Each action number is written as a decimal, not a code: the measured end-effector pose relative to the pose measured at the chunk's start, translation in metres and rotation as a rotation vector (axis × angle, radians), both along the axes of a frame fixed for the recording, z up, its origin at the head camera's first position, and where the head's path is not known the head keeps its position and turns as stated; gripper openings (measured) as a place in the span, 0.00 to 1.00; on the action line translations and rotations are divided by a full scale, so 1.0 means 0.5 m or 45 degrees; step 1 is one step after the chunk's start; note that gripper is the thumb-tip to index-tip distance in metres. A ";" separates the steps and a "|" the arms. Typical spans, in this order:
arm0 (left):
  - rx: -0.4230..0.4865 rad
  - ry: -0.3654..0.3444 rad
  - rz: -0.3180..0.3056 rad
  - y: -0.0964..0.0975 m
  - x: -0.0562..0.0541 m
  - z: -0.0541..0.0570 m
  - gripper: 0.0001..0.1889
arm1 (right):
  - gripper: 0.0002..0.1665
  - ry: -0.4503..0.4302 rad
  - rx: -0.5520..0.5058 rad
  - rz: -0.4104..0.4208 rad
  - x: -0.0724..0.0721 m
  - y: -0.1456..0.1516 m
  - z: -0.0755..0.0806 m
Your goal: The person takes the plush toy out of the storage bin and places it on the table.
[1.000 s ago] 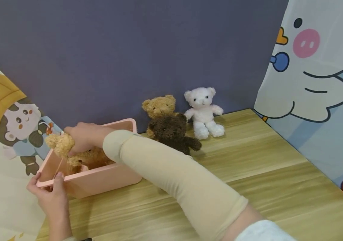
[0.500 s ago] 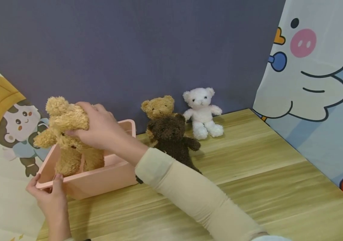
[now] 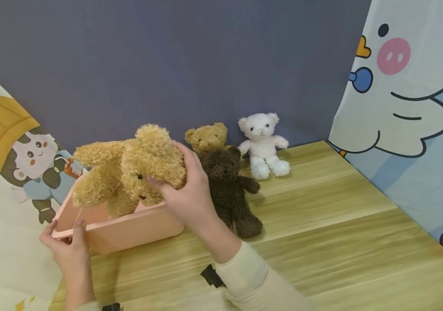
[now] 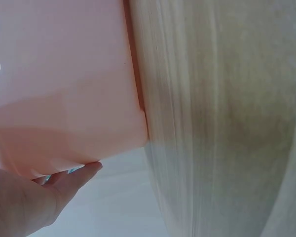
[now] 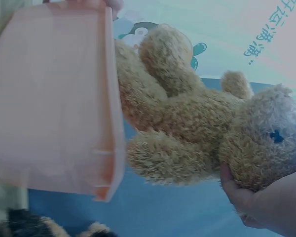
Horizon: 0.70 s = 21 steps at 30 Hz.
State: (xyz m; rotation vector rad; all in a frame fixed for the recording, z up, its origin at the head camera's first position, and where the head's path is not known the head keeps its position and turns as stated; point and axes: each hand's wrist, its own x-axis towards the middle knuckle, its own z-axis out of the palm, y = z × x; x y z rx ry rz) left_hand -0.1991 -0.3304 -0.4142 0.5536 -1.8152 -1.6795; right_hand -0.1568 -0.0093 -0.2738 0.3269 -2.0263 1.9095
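Observation:
In the head view my right hand [image 3: 190,190] grips a light-brown teddy bear [image 3: 147,160] by its head. The bear lies tilted over a pink bin [image 3: 136,231], its legs pointing left. From the right wrist view, the bear's body [image 5: 197,118] hangs above the bin's rim, with my thumb pressed into its head. My left hand [image 3: 70,252] holds the near-left corner of the bin, thumb on the rim and fingers beneath it. In the left wrist view those fingers sit against the bin's pink wall [image 4: 64,98].
Right of the bin a dark-brown teddy bear [image 3: 225,194] sits before another light-brown bear [image 3: 207,137]. A white teddy bear [image 3: 262,144] leans at the dark back panel [image 3: 206,56]. All stand on a wood-grain table [image 3: 334,216].
The light-brown bear has come up out of the bin in my right hand, then swung rightward and tipped sideways. My left hand stays on the bin's corner.

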 end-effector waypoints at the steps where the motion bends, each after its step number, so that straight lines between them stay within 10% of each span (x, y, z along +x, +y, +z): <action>1: 0.000 0.004 0.001 0.000 -0.001 -0.001 0.36 | 0.48 0.021 -0.023 -0.011 0.008 0.009 -0.009; 14: -0.029 -0.030 0.016 0.000 0.000 -0.013 0.36 | 0.46 0.210 -0.188 -0.035 0.049 0.210 -0.014; 21: -0.048 -0.021 0.010 0.001 -0.003 0.000 0.35 | 0.42 0.364 -0.252 -0.140 0.118 0.358 -0.003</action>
